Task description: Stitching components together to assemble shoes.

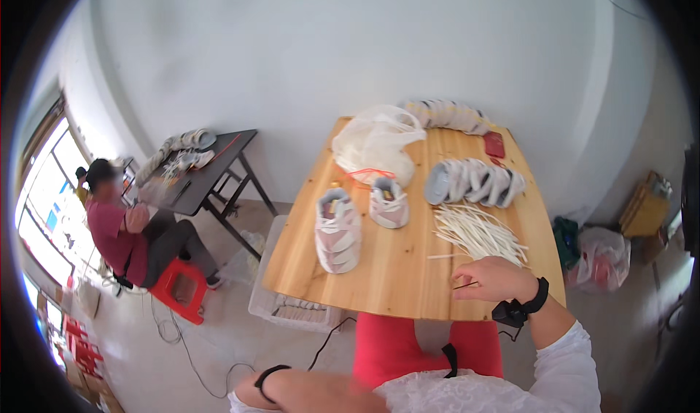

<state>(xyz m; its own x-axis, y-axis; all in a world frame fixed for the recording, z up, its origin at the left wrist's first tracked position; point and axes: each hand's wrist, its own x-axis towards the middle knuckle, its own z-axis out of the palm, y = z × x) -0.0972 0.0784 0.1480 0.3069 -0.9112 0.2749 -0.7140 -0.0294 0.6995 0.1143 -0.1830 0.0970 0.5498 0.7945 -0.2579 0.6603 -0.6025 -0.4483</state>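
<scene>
My right hand [487, 278] is over the near right part of the wooden table [401, 282], fingers pinched on a thin dark stick-like tool [465, 286]. Just beyond it lies a pile of white shoelaces [477, 232], and one lace end sticks out to the left. My left hand [350, 392] is low in front of my lap, off the table; motion smears it and its fingers do not show clearly. A pink and white sneaker [338, 234] stands left of centre, toe toward me. Its smaller-looking mate [389, 203] stands to the right and farther back.
Nested shoes [474, 182] lie behind the laces; another row [448, 115] lies at the far edge. A white plastic bag [375, 147] and red flat object [494, 145] are also there. A plastic bin [266, 307] stands left below. A person [124, 231] sits at a dark table [211, 165].
</scene>
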